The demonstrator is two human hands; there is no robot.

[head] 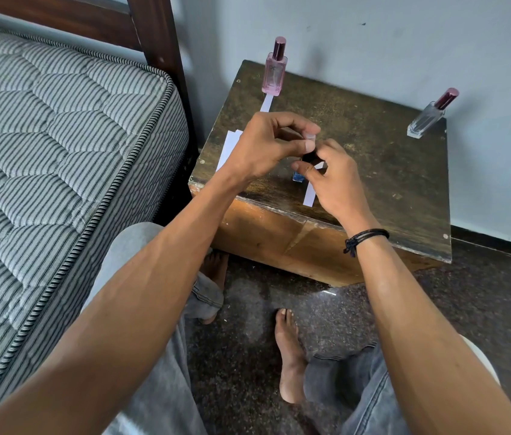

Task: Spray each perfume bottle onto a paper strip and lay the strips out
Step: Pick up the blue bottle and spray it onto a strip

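Our right fingers (299,166) clamp the blue bottle (298,176) and a strip (309,196) by the counter's (373,171) near edge. Our left fingers (295,122) curl over its cap (309,157), grip unclear. A slipped pull could tip the bottle to the floor (279,293).

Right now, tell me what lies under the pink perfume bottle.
A white paper strip runs out from its base toward the left hand on the wooden table. The pink bottle hides whether the strip continues beneath it.

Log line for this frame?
blue bottle; right hand grips it, front strip beside; left hand at its top, grip unclear; pink bottle: back strip laid; clear bottle: no strip
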